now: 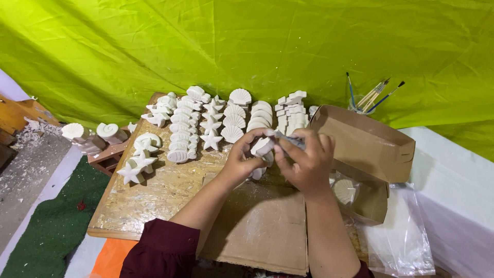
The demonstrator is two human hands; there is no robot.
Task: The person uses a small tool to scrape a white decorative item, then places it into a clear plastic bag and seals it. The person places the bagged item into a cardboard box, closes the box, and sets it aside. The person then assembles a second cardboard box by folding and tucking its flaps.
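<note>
the left hand and right hand meet at the centre of the view over a wooden board, both closed on a small white plaster piece; the right hand also pinches a thin grey tool against it. at ten to twelve o'clock lie rows of white plaster shells and starfish. at three o'clock sits an open cardboard box with a shell piece inside. a jar of paintbrushes stands at one o'clock against green cloth.
</note>
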